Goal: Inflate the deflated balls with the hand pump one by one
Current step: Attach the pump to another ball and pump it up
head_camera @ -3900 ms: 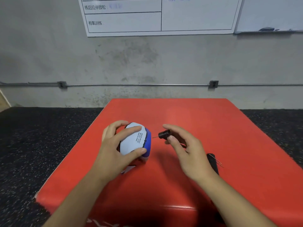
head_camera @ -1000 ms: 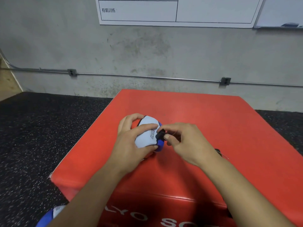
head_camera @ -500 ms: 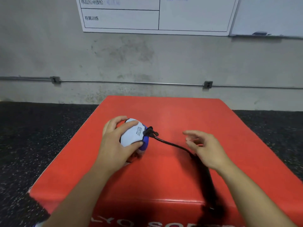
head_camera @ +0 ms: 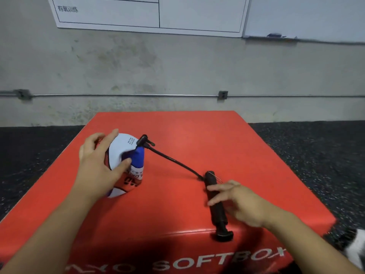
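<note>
A deflated ball [head_camera: 128,155], white, blue and orange with printed lettering, sits crumpled on the left of the red soft box [head_camera: 177,204]. My left hand [head_camera: 100,167] grips it from the left side. A black nozzle [head_camera: 143,140] is plugged into the ball's top, and a thin black hose [head_camera: 173,161] runs from it to the black hand pump [head_camera: 216,204], which lies on the box with its T-handle at the near edge. My right hand [head_camera: 237,200] hovers over the pump's barrel, fingers spread and touching it, not closed around it.
Dark speckled rubber flooring [head_camera: 316,155] surrounds the box. A grey concrete wall [head_camera: 177,66] with a metal conduit and whiteboards stands behind. Something white [head_camera: 355,250] shows at the lower right edge.
The nozzle went into the ball and my right hand let go of it, then moved back and down to the pump barrel. My left hand has kept its hold on the ball.
</note>
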Tool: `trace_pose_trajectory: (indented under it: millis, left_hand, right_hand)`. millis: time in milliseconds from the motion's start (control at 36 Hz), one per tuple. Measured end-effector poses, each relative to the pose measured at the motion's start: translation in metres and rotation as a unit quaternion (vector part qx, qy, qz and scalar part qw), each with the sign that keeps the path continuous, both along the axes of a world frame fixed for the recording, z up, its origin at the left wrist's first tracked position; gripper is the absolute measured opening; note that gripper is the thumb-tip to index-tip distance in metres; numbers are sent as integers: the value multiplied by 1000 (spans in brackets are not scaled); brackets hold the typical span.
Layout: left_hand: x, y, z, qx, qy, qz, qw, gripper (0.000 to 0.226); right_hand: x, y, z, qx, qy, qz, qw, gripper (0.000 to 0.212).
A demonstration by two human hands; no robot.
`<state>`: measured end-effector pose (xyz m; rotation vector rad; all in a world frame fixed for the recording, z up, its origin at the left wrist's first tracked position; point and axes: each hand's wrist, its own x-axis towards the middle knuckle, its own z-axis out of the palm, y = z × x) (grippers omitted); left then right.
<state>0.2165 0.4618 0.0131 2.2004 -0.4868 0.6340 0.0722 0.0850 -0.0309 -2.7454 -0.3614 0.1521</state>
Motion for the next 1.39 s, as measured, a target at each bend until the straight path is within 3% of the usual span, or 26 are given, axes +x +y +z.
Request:
trace_pose_trajectory:
  millis: [222,417,472,556,611,750,861,1139,1306,1389]
  left_hand:
    - [-7,-5,4,-47,-3,8,999,51]
    - [-21,-56,7,-160,68,-40,984,32]
    - [-22,-75,5,-175,94,-55,979,33]
    - [-26,-105,5,-167,131,-83,974,34]
    - [-26,-119,5,-157,147,-94,972,39]
    - [-22,-122,5,-129,156,-101,974,59]
    - [-15,-112,-7,-102,167,-98,976,89]
    - [1,-108,-8,-98,95,-145,980,57]
    - [9,-96,10,-140,96,-193,966,46]
    - [15,-95,7,-113,101,-187,971,47]
  right_hand:
    - [-14,3,-4,-30,-67,41,996,70]
    - [-31,-25,20,128,-197,-32,971,68]
    - [-39,-29,27,170,-209,-69,960,68]
    - [-47,-32,32,237,-227,-137,934,47]
    - [-49,-32,31,256,-229,-167,924,45]
    - [-48,-32,35,304,-219,-193,907,39]
    - [-43,-38,38,347,-214,-206,889,29]
    - [-33,-33,46,345,-215,-200,891,38]
    - [-32,-43,48,346,-217,-197,891,37]
    - [-32,-44,48,342,-212,-194,895,38]
